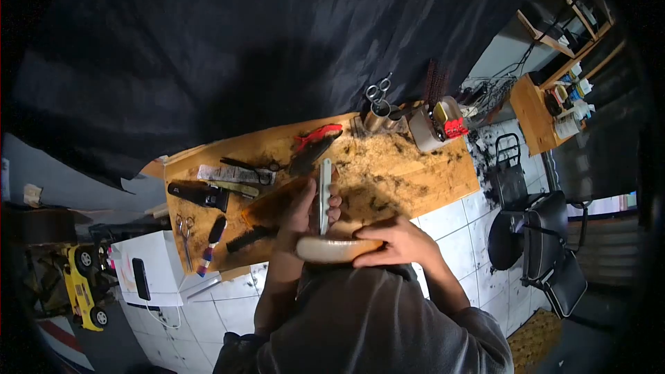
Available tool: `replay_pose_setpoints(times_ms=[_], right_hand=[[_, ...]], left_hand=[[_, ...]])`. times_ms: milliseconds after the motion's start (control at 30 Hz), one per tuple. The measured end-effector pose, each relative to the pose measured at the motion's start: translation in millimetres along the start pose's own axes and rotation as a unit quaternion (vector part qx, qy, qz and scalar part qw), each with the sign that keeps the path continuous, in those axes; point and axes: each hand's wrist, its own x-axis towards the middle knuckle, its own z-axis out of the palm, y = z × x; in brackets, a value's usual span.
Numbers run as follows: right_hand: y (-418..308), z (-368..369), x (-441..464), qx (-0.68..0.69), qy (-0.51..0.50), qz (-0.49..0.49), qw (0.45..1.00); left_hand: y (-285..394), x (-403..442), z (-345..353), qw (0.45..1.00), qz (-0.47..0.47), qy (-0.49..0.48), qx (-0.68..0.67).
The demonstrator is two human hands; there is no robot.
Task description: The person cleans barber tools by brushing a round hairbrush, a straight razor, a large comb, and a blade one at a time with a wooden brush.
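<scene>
Brush (pixel 329 250): handle clasped by my right hand (pixel 398 241), fingers bent around it | Razor (pixel 324 188): held by curled fingers of my left hand (pixel 303 209), over the table (pixel 447 181) | Risk: slack left grip could drop the razor; blade exposure unclear

One view, head-worn. Looks forward and steeply down, over the wearer's grey shirt (pixel 367 318) at the bottom edge. Left hand (pixel 302 209) and right hand (pixel 400 241) close, mid-frame; surface (pixel 433 181) just beyond; dark cloth (pixel 277 21) across the top. Very wide lens: rounded black corners, curved edges.
</scene>
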Motion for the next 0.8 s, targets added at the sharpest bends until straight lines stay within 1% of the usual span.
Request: replay_pose_setpoints(times_ms=[33, 67, 100, 133, 200, 233, 267, 300, 333, 400, 433, 467, 533, 567, 667, 700, 733, 800], right_hand=[[2.8, 2.2, 1.3, -0.012, -0.018, 0.067, 0.998], [7.6, 2.5, 2.4, -0.025, -0.035, 0.133, 0.99], [17.5, 6.2, 0.9, -0.041, 0.048, 0.137, 0.989], [24.0, 5.9, 5.9, -0.023, 0.121, 0.096, 0.988], [22.6, 3.5, 13.9, -0.083, 0.182, 0.144, 0.969], [16.5, 3.0, 20.1, -0.08, 0.22, 0.185, 0.954], [9.6, 4.2, 25.6, -0.076, 0.257, 0.226, 0.937], [13.9, 8.7, 25.7, -0.071, 0.268, 0.245, 0.929], [12.3, 12.2, 23.5, -0.054, 0.253, 0.221, 0.94], [-0.8, 21.3, 18.4, -0.018, 0.219, 0.174, 0.96], [-9.5, 25.3, 16.2, 0.031, 0.147, 0.131, 0.98], [-13.6, 37.8, 10.4, 0.092, 0.075, 0.119, 0.986], [-21.2, 50.4, 13.9, 0.013, -0.022, -0.004, 1.0], [-23.3, 56.8, 17.5, 0.019, -0.043, -0.02, 0.999], [-8.7, 66.0, 21.6, 0.008, 0.065, 0.022, 0.998], [-4.2, 63.0, 23.4, -0.012, 0.093, 0.089, 0.992], [-1.0, 60.7, 28.1, -0.031, 0.147, 0.111, 0.982], [-11.0, 55.3, 34.2, -0.06, 0.193, 0.24, 0.95]], left_hand=[[-3.7, -7.3, 16.4, 0.999, 0.017, 0.044, 0.001], [-5.1, -14.7, 31.5, 0.991, 0.033, 0.11, 0.067], [-7.5, -18.5, 15.9, 0.988, 0.039, 0.091, 0.121], [-7.8, -22.2, 5.2, 0.981, 0.044, 0.072, 0.174], [-2.2, -30.5, -4.0, 0.993, -0.033, 0.035, 0.108], [0.4, -34.8, -5.3, 0.995, -0.071, 0.017, 0.075], [1.8, -39.4, -4.0, 0.994, -0.058, 0.008, 0.09], [3.0, -43.8, -0.6, 0.993, -0.044, 0.001, 0.105], [4.1, -47.1, 0.7, 0.992, -0.028, -0.007, 0.12], [5.9, -47.4, -3.8, 0.994, 0.011, 0.082, 0.075], [8.3, -48.4, -7.2, 0.99, 0.029, 0.128, 0.051], [14.8, -47.3, -10.1, 0.995, 0.032, 0.087, 0.045], [26.1, -47.0, -12.6, 0.999, 0.033, 0.007, 0.03], [27.1, -54.8, -7.4, 0.999, 0.028, 0.031, 0.009], [31.3, -66.3, -5.2, 1.0, 0.008, 0.013, 0.023], [30.7, -68.0, -11.4, 0.998, 0.013, 0.014, 0.052], [30.4, -69.7, -16.5, 0.996, 0.018, 0.016, 0.082], [27.3, -66.3, -17.2, 0.998, 0.009, -0.002, 0.056]])
